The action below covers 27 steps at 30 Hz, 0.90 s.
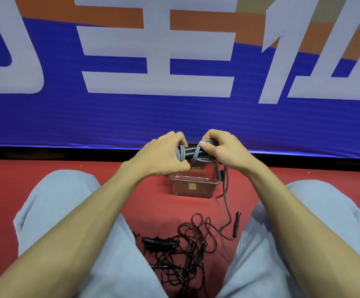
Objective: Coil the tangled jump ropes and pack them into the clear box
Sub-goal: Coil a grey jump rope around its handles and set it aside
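grey rope: held in the air just above the box, wound in turns around its dark handles; several grey loops are bunched at the left end, and one strand crosses the middle.
loose tail: a grey strand hangs from the bundle's right side, passes the box's right wall and trails onto the floor toward a thin black handle; whether the two are joined cannot be told.
left hand: fingers curled and closed round the bundle's left end, pinning the loops.
right hand: thumb and fingers pinched on the right end, over the turns.
step judged: last turns being wound and locked before packing.
doing it well: the left grip is best kept firm so finished turns cannot slip; the tail should be fed with light tension, each turn laid beside the last, and the end tucked under a turn.
box: clear, open-topped, on the red floor between the knees, directly under the hands; nothing can be made out inside.
black ropes: tangled heap on the floor nearer the body; one black bundle already looks wound.
risk: the tail could snag on the box rim or drag it.
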Each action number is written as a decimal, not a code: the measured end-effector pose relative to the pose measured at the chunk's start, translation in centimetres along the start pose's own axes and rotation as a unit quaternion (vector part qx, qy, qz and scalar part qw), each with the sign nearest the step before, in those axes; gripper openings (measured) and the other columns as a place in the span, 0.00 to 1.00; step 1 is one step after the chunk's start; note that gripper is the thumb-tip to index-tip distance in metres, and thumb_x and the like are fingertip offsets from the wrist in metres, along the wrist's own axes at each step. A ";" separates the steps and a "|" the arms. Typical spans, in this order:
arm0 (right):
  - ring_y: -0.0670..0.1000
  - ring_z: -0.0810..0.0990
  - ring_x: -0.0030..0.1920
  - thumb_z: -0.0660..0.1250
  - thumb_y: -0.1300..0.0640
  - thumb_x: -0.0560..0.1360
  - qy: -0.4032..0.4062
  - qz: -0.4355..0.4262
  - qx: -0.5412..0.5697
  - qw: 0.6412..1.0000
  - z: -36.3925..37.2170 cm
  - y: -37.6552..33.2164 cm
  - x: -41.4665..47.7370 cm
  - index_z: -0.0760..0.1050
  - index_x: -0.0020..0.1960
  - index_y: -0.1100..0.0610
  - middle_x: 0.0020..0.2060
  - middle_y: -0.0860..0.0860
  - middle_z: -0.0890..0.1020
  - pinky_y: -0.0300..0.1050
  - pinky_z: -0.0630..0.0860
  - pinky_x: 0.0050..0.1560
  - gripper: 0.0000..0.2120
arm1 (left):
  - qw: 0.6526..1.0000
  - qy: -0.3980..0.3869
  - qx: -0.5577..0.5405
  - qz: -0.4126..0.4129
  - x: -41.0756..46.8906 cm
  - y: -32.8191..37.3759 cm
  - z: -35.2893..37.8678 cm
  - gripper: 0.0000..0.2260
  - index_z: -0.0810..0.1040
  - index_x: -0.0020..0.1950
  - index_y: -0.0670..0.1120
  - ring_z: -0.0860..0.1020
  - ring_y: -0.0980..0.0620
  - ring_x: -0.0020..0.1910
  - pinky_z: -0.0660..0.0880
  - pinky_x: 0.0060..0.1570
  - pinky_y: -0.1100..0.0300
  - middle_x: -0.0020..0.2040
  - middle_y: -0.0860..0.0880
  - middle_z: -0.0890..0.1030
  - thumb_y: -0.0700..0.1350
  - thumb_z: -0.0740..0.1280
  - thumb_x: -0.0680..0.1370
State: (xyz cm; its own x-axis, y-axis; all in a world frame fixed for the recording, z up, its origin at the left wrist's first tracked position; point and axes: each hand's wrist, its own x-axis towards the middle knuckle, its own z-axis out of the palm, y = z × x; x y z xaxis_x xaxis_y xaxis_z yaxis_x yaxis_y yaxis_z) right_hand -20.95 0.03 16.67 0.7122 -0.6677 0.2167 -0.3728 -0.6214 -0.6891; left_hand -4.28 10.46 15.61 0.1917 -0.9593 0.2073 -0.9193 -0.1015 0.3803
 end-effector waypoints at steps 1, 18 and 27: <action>0.46 0.72 0.33 0.65 0.54 0.78 0.013 0.008 0.017 1.000 0.0 0.0 0.1 0.74 0.43 0.54 0.32 0.46 0.75 0.42 0.69 0.38 0.07 | 1.000 0.015 0.002 0.008 0.1 -0.1 0.0 0.15 0.71 0.53 0.57 0.76 0.50 0.45 0.73 0.45 0.53 0.48 0.57 0.72 0.56 0.69 0.69; 0.45 0.72 0.34 0.70 0.59 0.75 -0.068 0.001 0.119 0.991 -1.9 -0.8 -0.4 0.80 0.39 0.57 0.32 0.49 0.76 0.39 0.70 0.39 0.06 | 0.993 -0.069 -0.087 0.037 -0.8 0.6 -1.2 0.14 0.79 0.54 0.54 0.78 0.52 0.42 0.75 0.41 0.58 0.44 0.56 0.79 0.51 0.66 0.69; 0.44 0.77 0.28 0.70 0.62 0.74 -0.087 0.061 0.302 0.947 -2.6 -0.7 -0.6 0.80 0.43 0.62 0.29 0.50 0.80 0.35 0.73 0.30 0.03 | 0.944 -0.169 -0.283 0.014 -1.5 2.6 -1.3 0.19 0.80 0.47 0.41 0.70 0.55 0.27 0.64 0.26 0.67 0.33 0.49 0.76 0.58 0.72 0.74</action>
State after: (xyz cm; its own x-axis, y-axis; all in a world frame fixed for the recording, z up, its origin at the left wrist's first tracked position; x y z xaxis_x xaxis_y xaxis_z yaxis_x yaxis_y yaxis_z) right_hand -22.68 -0.17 18.85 0.7925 -0.6091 0.0292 -0.0878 -0.1614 -0.9830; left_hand -6.44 11.94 17.48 -0.0378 -0.9985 -0.0387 -0.5726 -0.0101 0.8198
